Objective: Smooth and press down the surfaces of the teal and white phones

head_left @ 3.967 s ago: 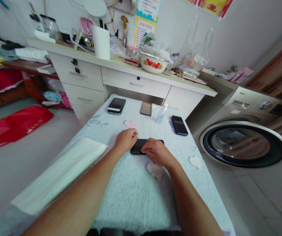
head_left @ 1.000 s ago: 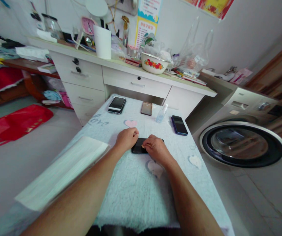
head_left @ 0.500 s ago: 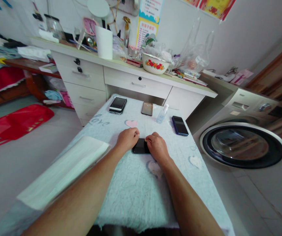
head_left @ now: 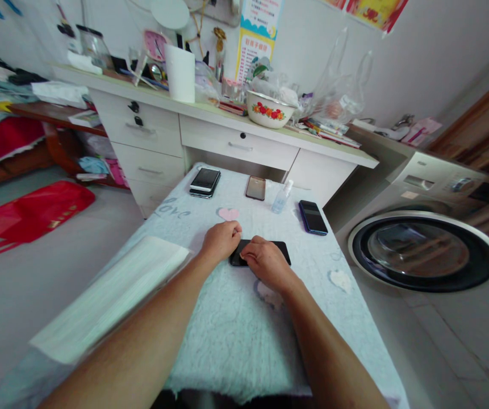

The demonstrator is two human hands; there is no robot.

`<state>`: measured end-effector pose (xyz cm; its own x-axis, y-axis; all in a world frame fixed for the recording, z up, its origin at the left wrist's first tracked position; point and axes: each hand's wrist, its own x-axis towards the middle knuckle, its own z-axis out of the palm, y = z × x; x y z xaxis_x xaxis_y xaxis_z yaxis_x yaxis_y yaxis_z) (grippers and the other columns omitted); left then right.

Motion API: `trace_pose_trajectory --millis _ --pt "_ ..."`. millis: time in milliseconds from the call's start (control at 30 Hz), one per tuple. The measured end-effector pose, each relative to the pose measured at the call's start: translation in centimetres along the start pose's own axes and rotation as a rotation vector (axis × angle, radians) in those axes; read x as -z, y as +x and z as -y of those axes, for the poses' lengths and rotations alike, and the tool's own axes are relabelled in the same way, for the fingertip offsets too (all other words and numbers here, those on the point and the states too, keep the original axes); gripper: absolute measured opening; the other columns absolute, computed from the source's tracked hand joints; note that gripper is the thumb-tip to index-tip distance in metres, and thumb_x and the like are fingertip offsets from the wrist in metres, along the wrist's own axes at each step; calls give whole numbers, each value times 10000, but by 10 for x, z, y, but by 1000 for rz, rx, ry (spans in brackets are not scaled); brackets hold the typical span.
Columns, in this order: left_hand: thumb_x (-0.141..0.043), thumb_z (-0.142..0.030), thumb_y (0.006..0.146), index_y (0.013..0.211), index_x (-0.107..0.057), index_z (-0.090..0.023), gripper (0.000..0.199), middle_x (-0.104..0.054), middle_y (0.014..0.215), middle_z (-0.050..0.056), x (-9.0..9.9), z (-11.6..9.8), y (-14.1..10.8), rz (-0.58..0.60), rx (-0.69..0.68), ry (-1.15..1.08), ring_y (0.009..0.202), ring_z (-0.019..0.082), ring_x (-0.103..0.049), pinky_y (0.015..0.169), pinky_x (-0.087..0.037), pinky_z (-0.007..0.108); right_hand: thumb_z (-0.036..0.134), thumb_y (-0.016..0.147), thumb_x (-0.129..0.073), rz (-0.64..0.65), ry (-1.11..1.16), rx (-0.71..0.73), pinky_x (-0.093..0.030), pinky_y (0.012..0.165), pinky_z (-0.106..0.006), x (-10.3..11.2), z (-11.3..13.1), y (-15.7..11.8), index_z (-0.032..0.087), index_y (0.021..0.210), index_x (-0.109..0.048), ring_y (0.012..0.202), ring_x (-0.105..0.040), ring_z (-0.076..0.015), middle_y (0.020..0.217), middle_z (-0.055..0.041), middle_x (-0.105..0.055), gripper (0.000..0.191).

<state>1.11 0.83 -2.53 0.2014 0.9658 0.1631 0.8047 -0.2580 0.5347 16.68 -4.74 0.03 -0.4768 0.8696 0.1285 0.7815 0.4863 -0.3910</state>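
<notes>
A black smartphone [head_left: 281, 250] lies flat and crosswise on the cloth-covered table. My left hand [head_left: 222, 240] is closed at its upper left corner, fingers curled against the edge. Across the dark screen, my right hand [head_left: 265, 258] is closed in a pinch, its fingertips down on the left part of the glass. Whatever sits in that pinch is too small and covered to name. Farther back stand a clear spray bottle [head_left: 281, 197] and a brownish phone case [head_left: 255, 188]. To the right lies another phone [head_left: 313, 217] with a blue edge.
Stacked phones [head_left: 205, 180] lie at the table's far left. A pale folded sheet [head_left: 112, 298] runs along the left edge. Beyond the table is a white desk [head_left: 210, 133] with a floral bowl [head_left: 270, 111]; a washing machine [head_left: 423, 250] stands at the right.
My right hand has slid left and slightly nearer over the phone's screen, uncovering its right end. My left hand stays at the left corner.
</notes>
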Motion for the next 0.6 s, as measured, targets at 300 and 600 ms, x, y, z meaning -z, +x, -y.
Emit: trace_pose_trajectory --millis 300,600 --pt "-507 -207 796 823 -658 -222 154 -711 788 5 1 1 0 -12 -9 -12 735 159 -629 630 -396 244 58 804 -547 37 109 120 -403 724 -204 4 2 -6 188 808 -683 776 -569 -104 845 -6 -606 188" --pt "-508 -203 785 818 -655 -216 151 -704 760 0 2 1 -1 -2 8 -33 734 153 -627 629 -392 235 42 788 -556 82 123 183 -403 712 -213 5 2 -6 177 791 -688 756 -560 -109 824 -13 -607 190"
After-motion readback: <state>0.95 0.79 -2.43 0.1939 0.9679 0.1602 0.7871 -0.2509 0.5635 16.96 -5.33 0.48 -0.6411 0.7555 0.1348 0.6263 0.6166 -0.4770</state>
